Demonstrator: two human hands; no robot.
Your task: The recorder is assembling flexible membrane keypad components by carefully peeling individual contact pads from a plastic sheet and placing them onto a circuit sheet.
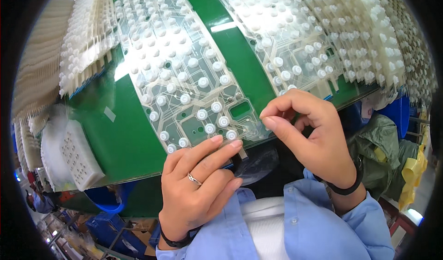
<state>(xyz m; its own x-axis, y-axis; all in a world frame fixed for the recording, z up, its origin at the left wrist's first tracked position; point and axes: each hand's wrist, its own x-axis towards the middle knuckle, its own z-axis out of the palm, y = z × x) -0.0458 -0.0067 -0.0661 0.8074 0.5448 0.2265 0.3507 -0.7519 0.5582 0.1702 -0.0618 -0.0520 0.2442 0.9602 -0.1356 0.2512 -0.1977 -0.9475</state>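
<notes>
A clear keyboard membrane sheet (184, 108) with printed traces and many white rubber domes lies in the middle of the green table. My left hand (198, 186) rests at its near edge, fingers stretched out, the fingertips on the sheet beside the lowest domes. By the sheet's near right corner, my right hand (314, 133) is closed in a pinch of thumb and forefinger. What sits in that pinch, if anything, is too small to make out. A short tail (242, 154) sticks out from the sheet's near edge.
Another domed membrane sheet (286, 52) lies to the right, beside overlapping rows of similar sheets (360, 34). More stacked sheets (87, 43) fill the left side. A white block with small dark holes (76, 154) stands at the near left of the green table (124, 154). Blue bins (108, 197) are below.
</notes>
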